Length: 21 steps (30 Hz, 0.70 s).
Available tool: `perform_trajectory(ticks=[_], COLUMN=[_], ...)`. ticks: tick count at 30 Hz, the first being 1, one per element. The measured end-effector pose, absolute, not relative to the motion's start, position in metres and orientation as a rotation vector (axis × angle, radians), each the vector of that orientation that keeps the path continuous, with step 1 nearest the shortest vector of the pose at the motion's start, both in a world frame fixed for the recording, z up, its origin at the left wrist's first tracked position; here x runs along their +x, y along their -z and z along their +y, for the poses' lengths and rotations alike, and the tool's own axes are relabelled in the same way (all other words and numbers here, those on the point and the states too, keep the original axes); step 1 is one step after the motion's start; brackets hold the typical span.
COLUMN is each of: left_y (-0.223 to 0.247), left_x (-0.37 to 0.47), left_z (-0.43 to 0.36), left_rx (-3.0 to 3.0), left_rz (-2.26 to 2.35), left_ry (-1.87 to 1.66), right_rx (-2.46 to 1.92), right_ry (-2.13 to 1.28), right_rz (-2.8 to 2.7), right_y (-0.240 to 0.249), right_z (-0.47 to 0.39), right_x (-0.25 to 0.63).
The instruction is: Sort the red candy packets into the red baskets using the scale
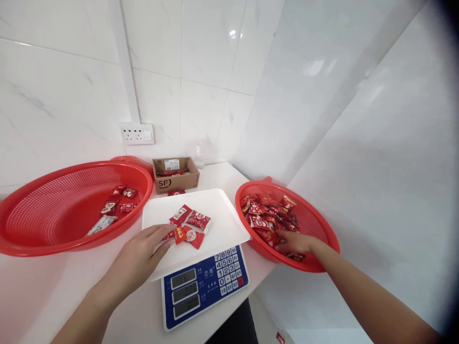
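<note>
- Red candy packets (188, 224) lie mid-tray on the white scale tray (222, 210); open left hand (143, 253) touches them and could sweep some off the tray's front edge
- Right hand (296, 242) rests in the small red basket (322, 229) at the desk's right edge; whether it grips any packet cannot be told; leaning could tip it

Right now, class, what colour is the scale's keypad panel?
Blue, with white keys: the scale's panel shows best in the head view.
</note>
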<state>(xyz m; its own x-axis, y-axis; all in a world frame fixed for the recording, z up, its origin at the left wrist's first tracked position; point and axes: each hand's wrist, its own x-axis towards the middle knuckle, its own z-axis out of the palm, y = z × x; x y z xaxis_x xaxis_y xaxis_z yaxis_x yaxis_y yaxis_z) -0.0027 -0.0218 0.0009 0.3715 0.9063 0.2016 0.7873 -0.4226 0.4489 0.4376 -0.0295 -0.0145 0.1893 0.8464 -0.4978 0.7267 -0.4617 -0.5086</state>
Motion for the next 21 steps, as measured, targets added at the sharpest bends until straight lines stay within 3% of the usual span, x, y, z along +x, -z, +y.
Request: perform_trajectory(ticks=[9, 21], left_y=[-0.001, 0.000], left_x=[-0.002, -0.001], left_z=[-0.023, -0.024], left_rx=[2.356, 2.424], left_rz=[1.498, 1.467], left_ry=[-0.571, -0.591], right_rx=[-2.317, -1.765], right_ry=[-1.345, -1.641], right_rz=[-1.686, -1.643], right_y=[0.003, -0.008], right_z=[-0.045, -0.063], right_x=[0.426, 0.427])
